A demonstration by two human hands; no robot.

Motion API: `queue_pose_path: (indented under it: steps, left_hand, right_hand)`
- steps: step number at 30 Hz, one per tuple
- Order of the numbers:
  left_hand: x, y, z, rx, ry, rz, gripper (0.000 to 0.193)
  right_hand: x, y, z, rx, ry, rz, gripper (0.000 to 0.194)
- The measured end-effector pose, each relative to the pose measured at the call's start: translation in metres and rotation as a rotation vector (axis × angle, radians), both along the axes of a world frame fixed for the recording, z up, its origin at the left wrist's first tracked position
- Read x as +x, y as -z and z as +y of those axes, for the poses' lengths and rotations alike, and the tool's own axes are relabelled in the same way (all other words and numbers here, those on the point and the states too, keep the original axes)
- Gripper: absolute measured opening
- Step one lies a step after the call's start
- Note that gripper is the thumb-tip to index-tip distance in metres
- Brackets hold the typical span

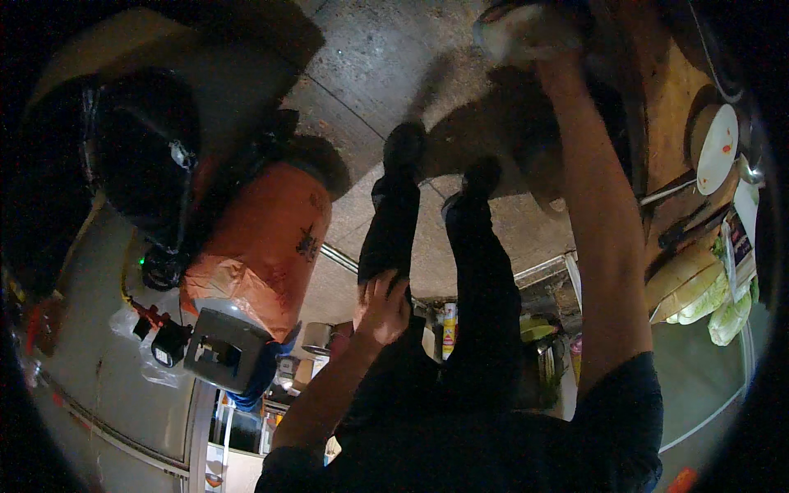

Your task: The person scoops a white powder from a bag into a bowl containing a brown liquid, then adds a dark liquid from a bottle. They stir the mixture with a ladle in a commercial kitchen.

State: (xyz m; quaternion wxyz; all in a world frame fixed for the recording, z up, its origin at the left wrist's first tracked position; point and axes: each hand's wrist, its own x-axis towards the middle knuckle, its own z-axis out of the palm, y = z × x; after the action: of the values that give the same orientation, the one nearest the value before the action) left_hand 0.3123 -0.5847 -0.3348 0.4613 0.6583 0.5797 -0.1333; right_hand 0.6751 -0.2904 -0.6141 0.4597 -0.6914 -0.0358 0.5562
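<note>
My left hand (383,306) rests on the black trouser leg (389,240), its fingers slightly apart and nothing visible in it. My right arm reaches out to the far right. At its end my right hand (558,38) is blurred and partly in shadow, around a pale object (510,32) that I cannot identify. Below that hand lies dark shadow over the concrete floor (363,58). Both of my dark shoes (405,145) stand on the floor between the orange bundle and the wooden table.
At left stands a large orange plastic-covered cylinder (271,228) beside a black bag (148,148). A grey boxy piece (225,350) adjoins it. On the wooden table (662,132) at right are a stained white plate (718,149) and napa cabbages (727,315). A yellow can (450,330) shows between my legs.
</note>
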Motion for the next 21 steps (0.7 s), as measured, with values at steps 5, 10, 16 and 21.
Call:
queue_pose_path:
  steps: [5, 10, 16, 21]
  left_hand:
    - [0.003, 0.005, 0.005, 0.092, 0.135, 0.011, 0.039]
    - [0.006, 0.009, 0.002, 0.06, 0.144, -0.006, 0.039]
    - [0.012, 0.013, 0.002, 0.032, 0.199, 0.012, 0.04]
    - [0.012, 0.016, 0.001, 0.056, 0.243, 0.004, 0.041]
  right_hand:
    - [0.0, 0.001, 0.014, 0.155, 0.093, 0.089, 0.029]
    - [-0.032, -0.013, -0.023, 0.169, 0.181, 0.145, 0.028]
    - [-0.071, -0.055, -0.247, -0.632, 0.365, 0.216, 0.018]
    - [0.032, -0.047, -0.36, -0.726, 0.406, 0.005, 0.036]
